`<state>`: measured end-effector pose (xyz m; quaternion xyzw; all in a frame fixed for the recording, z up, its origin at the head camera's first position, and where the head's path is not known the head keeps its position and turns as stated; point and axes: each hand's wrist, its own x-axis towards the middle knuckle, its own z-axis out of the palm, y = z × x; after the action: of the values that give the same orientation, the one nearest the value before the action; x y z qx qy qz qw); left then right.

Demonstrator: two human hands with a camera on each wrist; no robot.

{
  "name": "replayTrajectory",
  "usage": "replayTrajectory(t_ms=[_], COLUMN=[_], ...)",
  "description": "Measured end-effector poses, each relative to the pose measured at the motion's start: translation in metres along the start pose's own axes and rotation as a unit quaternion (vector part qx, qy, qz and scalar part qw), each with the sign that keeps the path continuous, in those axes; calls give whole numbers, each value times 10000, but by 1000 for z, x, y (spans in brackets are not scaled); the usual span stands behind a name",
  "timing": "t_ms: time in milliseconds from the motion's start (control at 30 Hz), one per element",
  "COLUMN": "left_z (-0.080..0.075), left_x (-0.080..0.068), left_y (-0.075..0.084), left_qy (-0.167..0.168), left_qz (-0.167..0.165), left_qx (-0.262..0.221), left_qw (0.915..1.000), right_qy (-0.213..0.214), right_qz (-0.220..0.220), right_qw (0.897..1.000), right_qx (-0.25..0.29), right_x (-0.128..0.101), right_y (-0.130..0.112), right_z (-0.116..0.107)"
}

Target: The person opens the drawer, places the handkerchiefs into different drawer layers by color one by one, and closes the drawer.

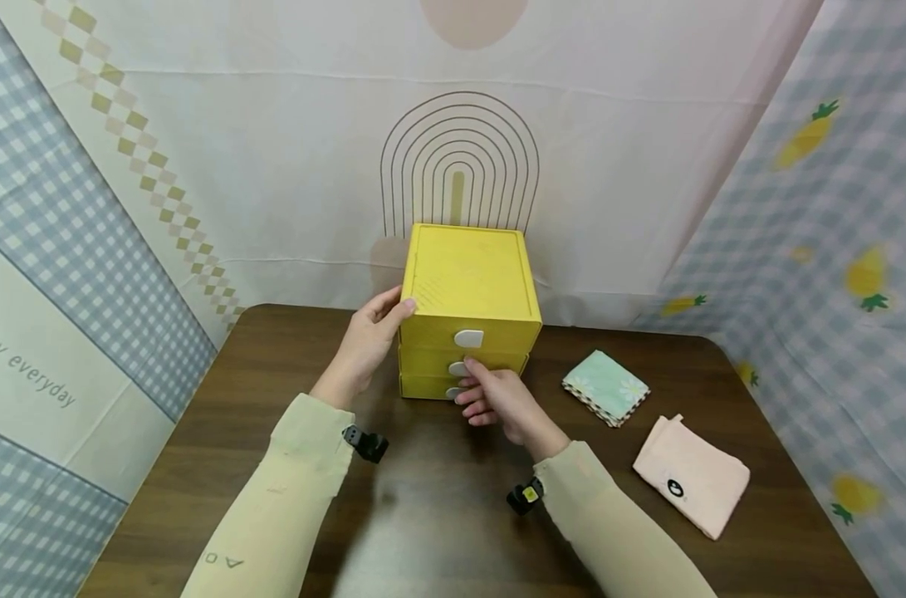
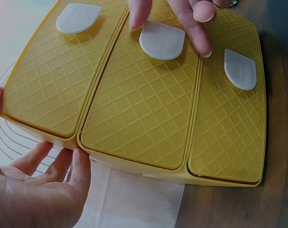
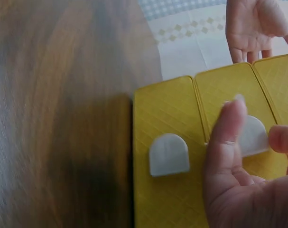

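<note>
Yellow drawer box [image 1: 469,282]: middle tab [image 2: 161,40] in right grip [image 1: 497,397] (pinched).

1. A dark brown wooden table [image 1: 288,465] carries everything.
2. A yellow three-drawer box [image 1: 469,282] stands at its back edge.
3. A folded green cloth [image 1: 605,386] and a pink cloth [image 1: 692,475] lie at the right.
</note>
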<state>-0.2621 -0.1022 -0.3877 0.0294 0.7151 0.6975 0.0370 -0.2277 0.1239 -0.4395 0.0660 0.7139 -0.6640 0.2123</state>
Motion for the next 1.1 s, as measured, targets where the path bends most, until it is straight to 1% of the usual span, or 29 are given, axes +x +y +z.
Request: replayTrajectory(t_ms=[100, 233, 333, 433, 767, 967, 1100], left_z=[0, 0, -1, -1, 0, -1, -2], left_x=[1, 1, 1, 2, 2, 1, 1], left_y=[-1, -1, -1, -1, -2, -2, -2], left_qy=[20, 27, 19, 27, 5, -20, -13], left_qz=[7, 31, 28, 23, -5, -45, -67], left_qx=[8, 32, 16, -6, 21, 93, 125], left_qw=[10000, 10000, 10000, 10000, 10000, 9999, 9999], right_qy=[131, 350, 463, 511, 718, 765, 697], right_qz=[-48, -219, -364, -487, -648, -589, -553], right_qw=[9989, 9944, 9902, 9875, 9836, 9859, 9881], right_qx=[452, 977, 1263, 1408, 1524, 1366, 1254], right_x=[3, 6, 7, 9, 9, 3, -4], right_y=[5, 12, 17, 21, 27, 29, 29], right_z=[6, 13, 17, 20, 26, 27, 28])
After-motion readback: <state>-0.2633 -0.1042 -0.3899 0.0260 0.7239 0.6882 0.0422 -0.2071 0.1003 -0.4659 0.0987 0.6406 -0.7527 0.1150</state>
